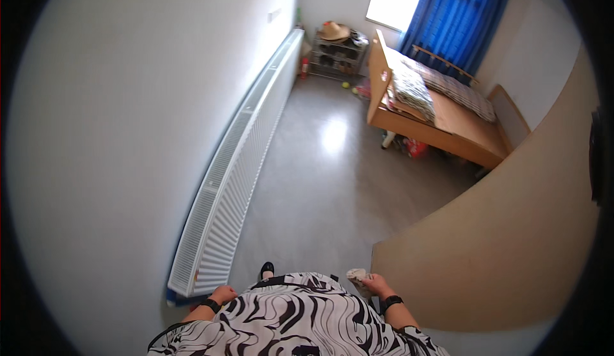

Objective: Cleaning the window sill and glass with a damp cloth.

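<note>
My right hand [378,285] holds a crumpled pale beige cloth [357,276] at the bottom of the view, close to the lower edge of a light wooden door or panel [479,260]. On the other side of my black-and-white patterned top, my left hand [224,294] hangs beside the near end of a long white panel radiator [216,241]. Its fingers are curled in and nothing shows in them. Each wrist has a black band. A black shoe [267,268] shows on the floor.
Grey floor [307,188] runs between the radiator and a wooden bed [431,135] with folded bedding. At the far wall stand a metal rack [338,56] with a straw hat [334,30] on top and a blue curtain [455,20]. A yellow ball [346,85] and bags lie low.
</note>
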